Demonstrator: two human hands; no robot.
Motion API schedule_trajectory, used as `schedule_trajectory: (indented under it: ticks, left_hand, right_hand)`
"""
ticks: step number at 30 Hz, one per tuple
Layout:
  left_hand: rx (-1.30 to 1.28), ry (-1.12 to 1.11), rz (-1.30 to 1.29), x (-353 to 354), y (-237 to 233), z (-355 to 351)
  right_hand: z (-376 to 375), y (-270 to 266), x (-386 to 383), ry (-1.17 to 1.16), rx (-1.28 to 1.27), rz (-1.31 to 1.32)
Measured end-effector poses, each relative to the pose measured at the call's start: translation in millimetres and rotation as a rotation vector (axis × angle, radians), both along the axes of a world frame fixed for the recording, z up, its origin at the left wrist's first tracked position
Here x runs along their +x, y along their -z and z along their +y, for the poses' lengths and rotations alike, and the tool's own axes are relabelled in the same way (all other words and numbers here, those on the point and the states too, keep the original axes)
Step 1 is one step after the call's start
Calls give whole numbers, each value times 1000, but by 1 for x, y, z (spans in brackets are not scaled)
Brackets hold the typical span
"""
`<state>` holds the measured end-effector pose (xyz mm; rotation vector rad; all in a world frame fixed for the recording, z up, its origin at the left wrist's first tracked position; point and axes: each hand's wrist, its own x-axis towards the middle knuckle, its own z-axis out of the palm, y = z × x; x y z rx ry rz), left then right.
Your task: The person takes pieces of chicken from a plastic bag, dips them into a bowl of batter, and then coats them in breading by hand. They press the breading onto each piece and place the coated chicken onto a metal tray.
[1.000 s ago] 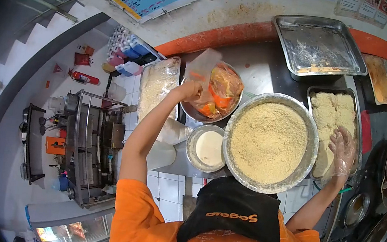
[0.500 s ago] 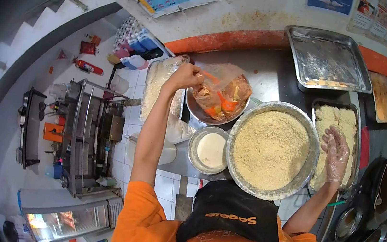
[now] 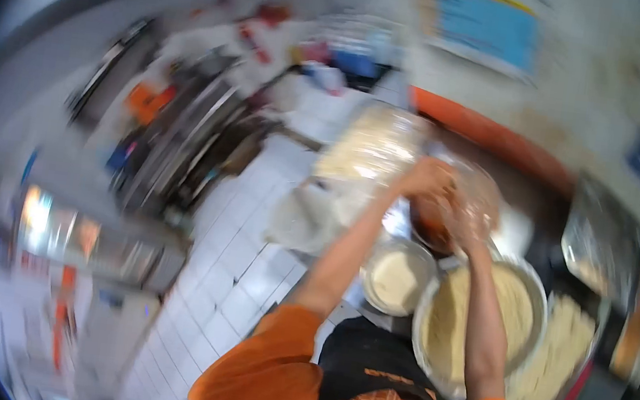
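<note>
At the back of the worktop, a clear plastic bag (image 3: 485,182) with reddish-brown contents sits in a metal bowl. My bare left hand (image 3: 428,178) grips its upper edge with curled fingers. Over the same bag is my right hand (image 3: 471,220), in a clear plastic glove and close beside the left; motion smears its fingers. My right forearm passes over a large metal basin (image 3: 542,314) of pale yellow crumbs. Left of this basin, a smaller bowl holds creamy white batter (image 3: 396,280).
A plastic-covered tray (image 3: 375,144) stands at the back left. To the right lies a tray of pale crumb-coated pieces (image 3: 556,361), with a metal tray (image 3: 602,235) behind it. The orange-edged wall bounds the back. Tiled floor (image 3: 223,244) shows at left.
My right hand has left the crumb-coated tray and moved left to the bag beside my left hand. The view has turned left and blurred.
</note>
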<state>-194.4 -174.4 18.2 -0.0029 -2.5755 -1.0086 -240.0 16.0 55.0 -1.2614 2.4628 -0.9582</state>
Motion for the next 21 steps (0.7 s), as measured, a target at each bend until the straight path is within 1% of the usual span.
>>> schedule_trajectory:
  ticks: [1,2,3,4,5,6,7,8,9,10,11,12,13,14,15,16,17,19,21]
  left_hand:
    - [-361,106,171,-9,19,-8]
    - [-233,-11,244,-13,44,-9]
    - [-564,-122,-12,-13,49,-5]
    - [-503,-225,96,-9,52,0]
    - [282,-191,126,-15,55,-3]
    - [91,-346,118,-13,58,-3]
    - [18,-363,210,-32,83,-18]
    - [134,-404,282,-32,80,-24]
    - [198,-461,338,-19,55,-20]
    - [159,-465,314,-2,27,-18]
    - [129,-465,282,-4,10,-4]
    - [191,-497,351,-2,4,1]
    - [241,-513,420,1,7,6]
    - [251,-534,418,-12,24,13]
    - [247,-638,378,-33,45,20]
    - [241,-738,337,-32,45,22]
    - [244,-748,333,-25,47,20]
    - [556,-376,229,29,9,41]
    - [618,-445,239,40,9,53]
  right_hand:
    - [-22,50,-17,-115,-27,-34]
    - [-28,75,-26,-186,0,-10]
    - [-27,80,-29,-218,6,18]
    - [-25,85,-38,-220,5,34]
    - [-36,85,-40,-232,-5,48]
    - [-45,82,-41,-236,-6,67]
    - [-60,78,-38,-238,-17,89]
    - [-71,75,-33,-240,-20,98]
    - [-80,72,-19,-236,-22,116]
    - [-89,71,-8,-258,-29,127]
    - [-94,74,-6,-284,-25,126]
    - [-100,75,6,-316,-9,122]
    - [-106,77,16,-337,-5,122]
    - [-111,81,25,-363,-2,112]
    - [-116,83,33,-382,14,104]
    - [-123,86,39,-400,19,95]
    - [-130,86,50,-424,20,83]
    - [-138,90,61,-455,31,67]
    - [-146,95,75,-487,43,52]
